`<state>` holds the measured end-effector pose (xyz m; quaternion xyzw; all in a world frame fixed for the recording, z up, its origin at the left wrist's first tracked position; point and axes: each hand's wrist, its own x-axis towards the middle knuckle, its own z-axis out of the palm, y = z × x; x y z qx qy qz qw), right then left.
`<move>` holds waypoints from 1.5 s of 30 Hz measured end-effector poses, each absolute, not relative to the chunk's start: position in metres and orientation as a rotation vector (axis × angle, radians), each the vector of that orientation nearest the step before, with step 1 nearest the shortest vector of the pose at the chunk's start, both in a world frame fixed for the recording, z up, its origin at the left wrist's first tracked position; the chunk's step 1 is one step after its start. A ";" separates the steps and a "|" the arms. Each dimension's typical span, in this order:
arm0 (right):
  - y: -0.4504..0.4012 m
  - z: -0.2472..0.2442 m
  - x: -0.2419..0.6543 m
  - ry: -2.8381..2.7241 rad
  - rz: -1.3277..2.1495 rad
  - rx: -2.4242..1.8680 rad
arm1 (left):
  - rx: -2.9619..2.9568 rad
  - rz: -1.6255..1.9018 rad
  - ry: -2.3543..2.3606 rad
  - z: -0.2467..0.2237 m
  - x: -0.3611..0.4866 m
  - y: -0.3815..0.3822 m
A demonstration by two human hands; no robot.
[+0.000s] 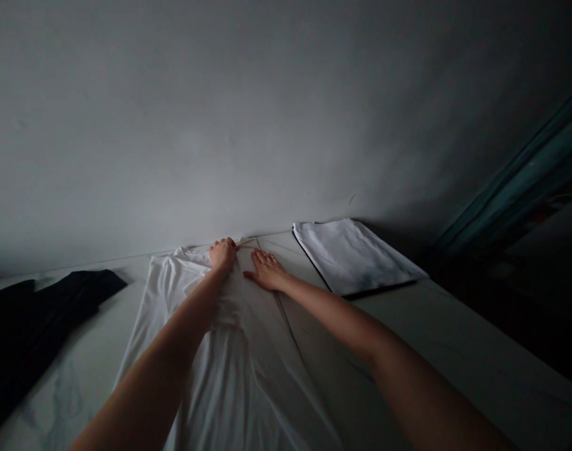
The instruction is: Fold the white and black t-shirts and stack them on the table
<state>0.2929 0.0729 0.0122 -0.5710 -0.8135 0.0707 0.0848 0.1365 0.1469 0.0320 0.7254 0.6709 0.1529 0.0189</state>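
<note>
Pale tabletop (pixel 455 338) against wall (pixel 286 125). White garment (pixel 229 376) rumpled lengthwise, 12 o'clock. Dark garment (pixel 41 319) at 9; folded white garment (pixel 354 258) at 1. My left hand (pixel 222 254) curled, gripping far edge. Right hand (pixel 264 269) flat, fingers spread, gripping nothing. Risk: uneven pull skews cloth, sets creases.

The left arm (pixel 173 351) and right arm (pixel 361 332) reach forward, bare and angled inward; the left hand (pixel 222 254) curls downward, knuckles up, while the right hand (pixel 265 270) lies flat and spread just beside it.
</note>
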 end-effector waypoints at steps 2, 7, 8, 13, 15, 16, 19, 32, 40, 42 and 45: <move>0.077 0.017 0.291 -2.441 0.146 -1.697 | 2.281 0.507 2.067 0.034 0.138 0.144; 0.104 0.024 0.283 -2.483 0.055 -1.648 | 2.434 0.667 2.042 0.036 0.148 0.133; 0.110 0.024 0.282 -2.499 0.084 -1.652 | 2.507 0.670 1.969 0.033 0.149 0.130; 0.121 0.019 0.286 -2.508 0.207 -1.687 | 2.861 0.509 1.372 0.007 0.140 0.116; 0.114 0.017 0.290 -2.493 0.205 -1.672 | 2.872 0.436 1.319 0.000 0.130 0.109; 0.107 0.017 0.291 -2.495 0.197 -1.660 | 2.857 0.389 1.335 -0.001 0.125 0.105; 0.077 0.017 0.295 -2.549 0.164 -1.574 | 2.821 0.244 1.359 0.002 0.116 0.087; -0.164 0.044 0.330 -2.227 0.324 -1.519 | 2.847 0.277 0.927 0.049 0.104 -0.104; -0.303 0.054 0.358 -1.961 0.498 -1.811 | 2.915 0.398 0.632 0.045 0.110 -0.205; -0.321 0.050 0.360 -1.913 0.524 -1.896 | 2.930 0.393 0.497 0.041 0.116 -0.219; -0.335 0.046 0.364 -1.851 0.414 -2.019 | 2.943 0.363 0.325 0.037 0.124 -0.231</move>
